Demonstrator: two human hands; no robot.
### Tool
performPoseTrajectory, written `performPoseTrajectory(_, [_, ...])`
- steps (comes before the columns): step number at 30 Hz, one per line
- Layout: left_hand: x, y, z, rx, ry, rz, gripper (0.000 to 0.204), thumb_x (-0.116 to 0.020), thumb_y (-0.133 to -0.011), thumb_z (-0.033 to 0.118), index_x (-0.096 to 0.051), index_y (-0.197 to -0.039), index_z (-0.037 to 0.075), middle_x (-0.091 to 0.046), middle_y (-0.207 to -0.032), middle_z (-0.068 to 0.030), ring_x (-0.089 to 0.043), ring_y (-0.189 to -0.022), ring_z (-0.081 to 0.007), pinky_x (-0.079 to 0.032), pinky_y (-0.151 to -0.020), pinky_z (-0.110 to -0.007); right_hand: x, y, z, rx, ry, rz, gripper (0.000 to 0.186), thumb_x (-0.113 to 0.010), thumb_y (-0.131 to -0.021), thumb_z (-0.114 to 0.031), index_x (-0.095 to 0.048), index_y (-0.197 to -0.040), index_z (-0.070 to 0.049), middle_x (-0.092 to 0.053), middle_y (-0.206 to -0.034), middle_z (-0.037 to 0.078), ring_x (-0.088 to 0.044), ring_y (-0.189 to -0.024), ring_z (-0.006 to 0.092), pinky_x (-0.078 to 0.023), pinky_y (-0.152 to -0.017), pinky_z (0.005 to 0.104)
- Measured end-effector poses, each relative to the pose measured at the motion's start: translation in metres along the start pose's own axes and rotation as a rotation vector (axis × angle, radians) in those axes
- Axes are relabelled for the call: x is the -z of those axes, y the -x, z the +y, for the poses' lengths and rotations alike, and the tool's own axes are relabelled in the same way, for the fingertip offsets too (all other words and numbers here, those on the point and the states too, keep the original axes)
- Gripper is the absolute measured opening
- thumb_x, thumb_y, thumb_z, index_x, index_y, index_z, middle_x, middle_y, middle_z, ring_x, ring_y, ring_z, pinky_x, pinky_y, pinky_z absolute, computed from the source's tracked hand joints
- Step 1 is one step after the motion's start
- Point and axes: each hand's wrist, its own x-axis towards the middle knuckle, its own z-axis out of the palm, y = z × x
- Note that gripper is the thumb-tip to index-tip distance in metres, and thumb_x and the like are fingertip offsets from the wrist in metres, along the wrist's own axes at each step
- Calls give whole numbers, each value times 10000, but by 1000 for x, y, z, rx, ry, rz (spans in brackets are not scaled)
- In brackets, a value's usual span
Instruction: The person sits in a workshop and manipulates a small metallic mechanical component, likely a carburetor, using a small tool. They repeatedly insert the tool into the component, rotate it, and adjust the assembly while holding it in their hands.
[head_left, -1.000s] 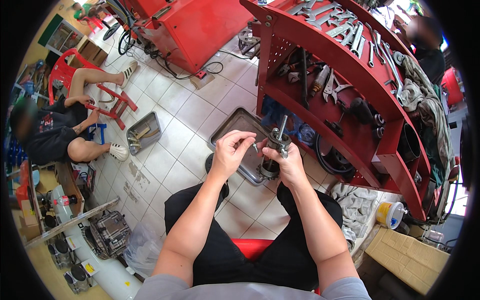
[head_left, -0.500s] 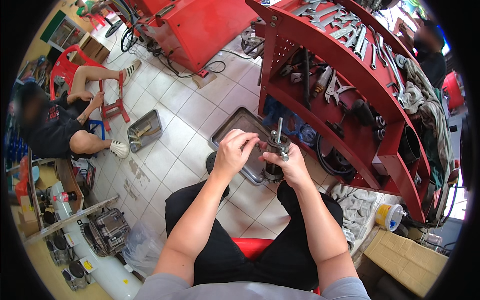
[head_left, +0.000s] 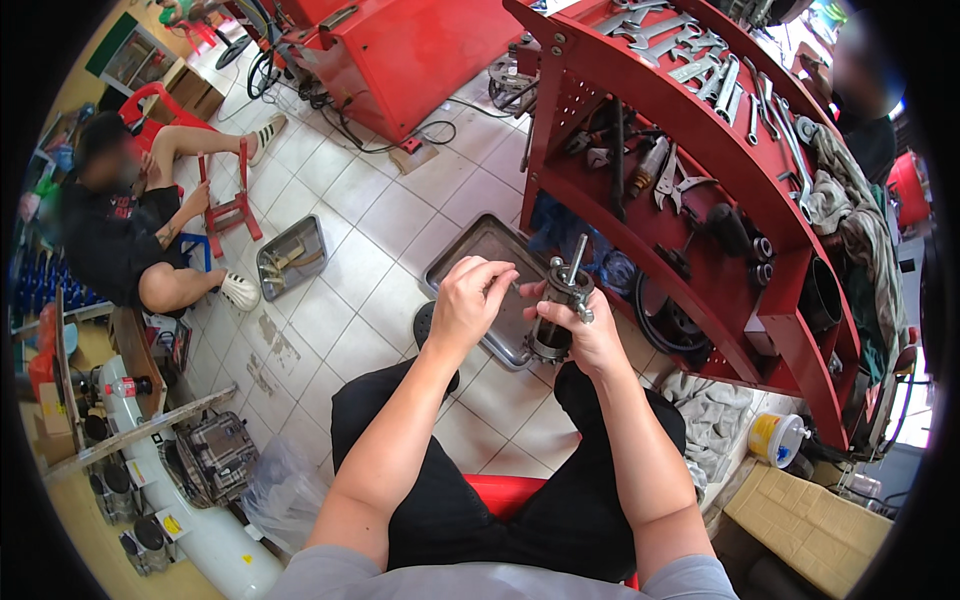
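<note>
Near the middle, my left hand (head_left: 466,306) has thumb and index finger closed in a pinch; whatever is at its fingertips is too small or hidden to make out. Just to its right, my right hand (head_left: 585,322) grips a dark metal cylinder (head_left: 551,333) with a steel rod (head_left: 577,257) sticking up from its top and small fittings around the upper end. The cylinder is held upright, slightly tilted, above the rim area of a grey metal tray (head_left: 467,237) on the tiled floor between my feet. I am seated, my black-trousered knees apart below my forearms.
A red tool rack (head_left: 705,260) with wrenches and pliers stands at right. A person (head_left: 112,227) sits left, holding a red frame (head_left: 230,213), beside a small tray (head_left: 291,291). A red cabinet (head_left: 420,60) and cables lie ahead. Another person (head_left: 862,135) is upper right; rags and cardboard lower right.
The small metal piece seen at my left fingertips earlier no longer shows clearly. The cylinder has shifted slightly right in my right hand. The person at left has changed head and hand position.
</note>
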Motion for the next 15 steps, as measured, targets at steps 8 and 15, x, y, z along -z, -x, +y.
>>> performPoseTrajectory(8, [1, 0, 1, 74, 58, -3, 100, -717, -819, 64, -711, -899, 5, -660, -782, -104, -615, -644, -178, -486, -594, -282, 3, 0, 5, -12, 36, -29, 294, -757, -755, -39, -621, -1015, -12, -671, -1046, 119, -663, -837, 178, -522, -807, 326])
performPoseTrajectory(15, [-1, -1, 0, 138, 136, 13, 105, -710, -836, 69, -709, -907, -9, -667, -784, -94, -609, -639, -136, -480, -590, -260, 2, -3, 5, 49, -13, 51, 336, -765, -755, -45, -624, -1058, -3, -663, -1084, 117, -659, -844, 173, -533, -814, 317])
